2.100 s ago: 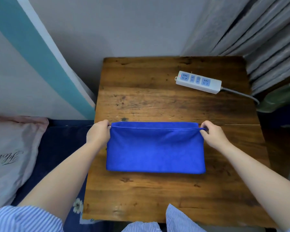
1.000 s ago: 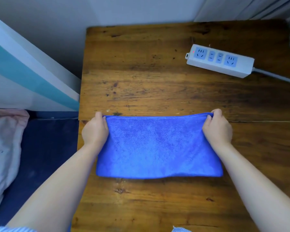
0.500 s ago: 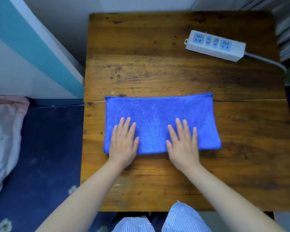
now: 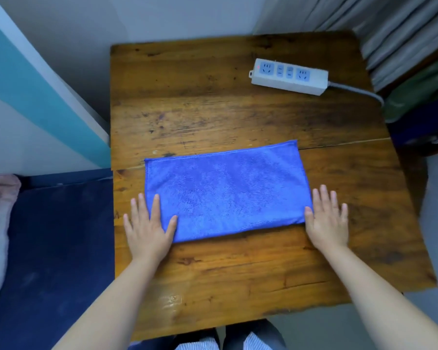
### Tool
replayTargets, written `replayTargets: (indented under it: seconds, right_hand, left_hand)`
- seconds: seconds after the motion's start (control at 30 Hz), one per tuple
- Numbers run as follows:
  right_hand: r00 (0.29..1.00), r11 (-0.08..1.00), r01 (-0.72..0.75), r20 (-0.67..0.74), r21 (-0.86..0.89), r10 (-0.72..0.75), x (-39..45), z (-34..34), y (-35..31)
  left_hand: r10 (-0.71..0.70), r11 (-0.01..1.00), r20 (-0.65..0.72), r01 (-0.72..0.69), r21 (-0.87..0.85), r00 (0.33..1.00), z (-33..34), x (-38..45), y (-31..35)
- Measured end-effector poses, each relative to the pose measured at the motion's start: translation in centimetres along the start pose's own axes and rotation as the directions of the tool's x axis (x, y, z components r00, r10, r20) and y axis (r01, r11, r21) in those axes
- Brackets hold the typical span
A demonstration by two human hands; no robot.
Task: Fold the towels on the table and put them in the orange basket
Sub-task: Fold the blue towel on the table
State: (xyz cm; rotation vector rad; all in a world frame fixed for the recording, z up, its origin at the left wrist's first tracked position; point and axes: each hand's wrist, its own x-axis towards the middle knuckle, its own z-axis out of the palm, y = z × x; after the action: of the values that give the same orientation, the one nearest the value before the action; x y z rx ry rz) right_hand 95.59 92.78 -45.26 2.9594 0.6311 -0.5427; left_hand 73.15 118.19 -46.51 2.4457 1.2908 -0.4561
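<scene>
Flanking blue towel [image 4: 225, 190]: flat hands [image 4: 147, 228] (fingers spread).

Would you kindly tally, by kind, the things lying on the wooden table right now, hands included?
Blue towel: 1
White power strip: 1
Hands: 2, left hand and right hand, flat at the towel's ends
Total: 4

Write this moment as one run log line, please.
stage: smoothing folded blue towel | left hand: flat on near-left corner | right hand: flat at right edge | orange basket: not visible
</scene>
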Motion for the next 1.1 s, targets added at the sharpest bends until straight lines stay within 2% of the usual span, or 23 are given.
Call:
replayTargets:
  seconds: [0.07, 0.13, 0.23, 0.3, 0.37, 0.4, 0.47, 0.57, 0.73, 0.83, 0.87, 0.9, 0.97, 1.03, 1.1]
  right_hand:
    - [0.997, 0.997, -0.073, 0.042, 0.038, 0.071, -0.5, -0.3, 0.6]
    - [0.995, 0.986, -0.095, 0.027, 0.136, 0.092, -1.2, -0.5, 0.3]
    - [0.995, 0.964, -0.083, -0.033, 0.253, 0.094, -1.5, -1.1, -0.6]
    - [0.987, 0.980, 0.091, -0.145, 0.176, -0.065, -1.4, -1.2, -1.4]
    - [0.938, 0.950, 0.301, -0.200, 0.076, -0.282, -1.6, -0.7, -2.9]
    - [0.896, 0.917, 0.399, -0.220, 0.018, -0.386, -1.6, -0.2, -3.6]
    - [0.836, 0.851, 0.521, -0.167, -0.058, -0.523, -2.4, 0.7, -4.6]
    - [0.797, 0.793, 0.598, -0.022, -0.113, -0.604, -3.7, 1.8, -3.6]
    - [0.742, 0.736, 0.666, 0.004, -0.126, -0.671, -3.3, 1.9, 0.1]
    - [0.691, 0.692, 0.722, -0.064, 0.002, -0.720, -2.7, 0.9, 1.8]
    - [0.698, 0.697, 0.714, -0.156, 0.073, -0.699, -2.4, 0.4, 2.2]
    - [0.734, 0.723, 0.674, -0.246, 0.149, -0.634, -2.0, -0.2, 2.4]
    - [0.846, 0.836, 0.501, -0.331, 0.223, -0.419, -0.7, -1.1, 2.0]
    - [0.934, 0.946, 0.266, -0.291, 0.184, -0.206, 0.8, -1.6, 0.6]
    - [0.976, 0.982, 0.110, -0.204, 0.155, -0.077, 1.8, -1.8, -1.3]
  left_hand:
    - [-0.027, 1.000, 0.008, 0.027, -0.010, 1.000, -0.4, -0.6, -0.5]
    - [-0.029, 1.000, -0.020, 0.029, -0.004, 0.999, -0.5, -0.9, -0.4]
    - [0.075, 0.995, -0.014, -0.074, 0.063, 0.997, -1.1, -1.2, 1.2]
    - [0.151, 0.983, 0.025, -0.153, 0.102, 0.988, -1.9, -1.3, 3.7]
    - [0.254, 0.958, 0.061, -0.260, 0.121, 0.965, -2.4, -1.0, 6.5]
    - [0.290, 0.947, 0.080, -0.298, 0.124, 0.954, -2.1, -0.5, 8.0]
    - [0.316, 0.941, 0.075, -0.323, 0.101, 0.946, -1.8, 0.2, 10.7]
    - [0.294, 0.954, 0.055, -0.296, 0.043, 0.954, -1.1, 1.6, 13.5]
    - [0.173, 0.979, 0.053, -0.178, 0.096, 0.983, -0.4, 3.2, 15.3]
    - [0.157, 0.981, 0.069, -0.164, 0.100, 0.985, -0.3, 3.0, 15.4]
    - [0.157, 0.982, 0.067, -0.163, 0.097, 0.985, -0.4, 3.0, 15.5]
    - [0.161, 0.981, 0.065, -0.167, 0.095, 0.985, -0.5, 2.9, 15.5]
    - [0.208, 0.974, 0.051, -0.212, 0.084, 0.977, -0.4, 2.9, 15.8]
    - [0.240, 0.969, 0.045, -0.243, 0.051, 0.970, -0.2, 2.8, 16.1]
    - [0.222, 0.973, 0.041, -0.224, 0.052, 0.974, 0.1, 2.8, 16.1]
